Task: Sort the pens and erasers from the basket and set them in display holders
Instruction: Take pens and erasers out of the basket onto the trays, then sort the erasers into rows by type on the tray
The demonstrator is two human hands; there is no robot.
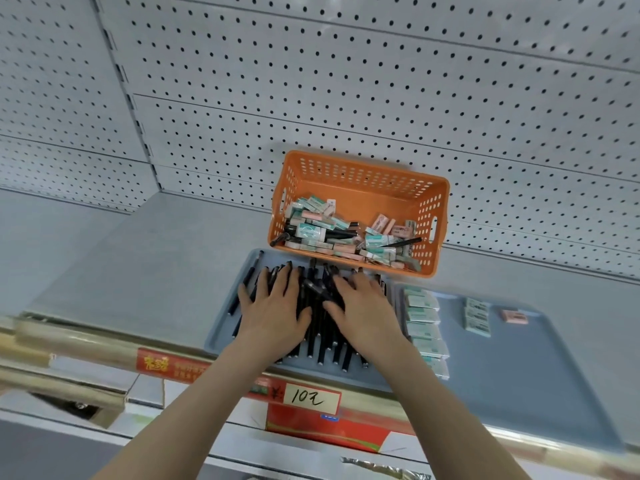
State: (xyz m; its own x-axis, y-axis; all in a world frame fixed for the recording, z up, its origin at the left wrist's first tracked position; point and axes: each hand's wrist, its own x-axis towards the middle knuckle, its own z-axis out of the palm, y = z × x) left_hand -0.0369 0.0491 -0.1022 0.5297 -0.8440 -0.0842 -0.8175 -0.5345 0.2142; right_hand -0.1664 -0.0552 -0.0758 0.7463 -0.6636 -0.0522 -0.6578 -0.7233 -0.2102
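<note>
An orange perforated basket (360, 181) stands at the back of the shelf, holding several green and pink erasers (313, 216) and a few black pens (403, 242). In front of it a blue tray (221, 327) carries a heap of black pens (320, 327). My left hand (273, 306) and my right hand (367, 308) lie flat on this heap, fingers spread and straight, pressing on the pens. To the right, a second blue tray (540, 368) bears a row of green erasers (424, 323), a short stack of green ones (478, 317) and one pink eraser (514, 315).
A white pegboard wall (381, 81) rises behind the shelf. The grey shelf surface (145, 258) stretches to the left of the trays. A metal rail with a red price tag (311, 398) marked 10 runs along the front edge.
</note>
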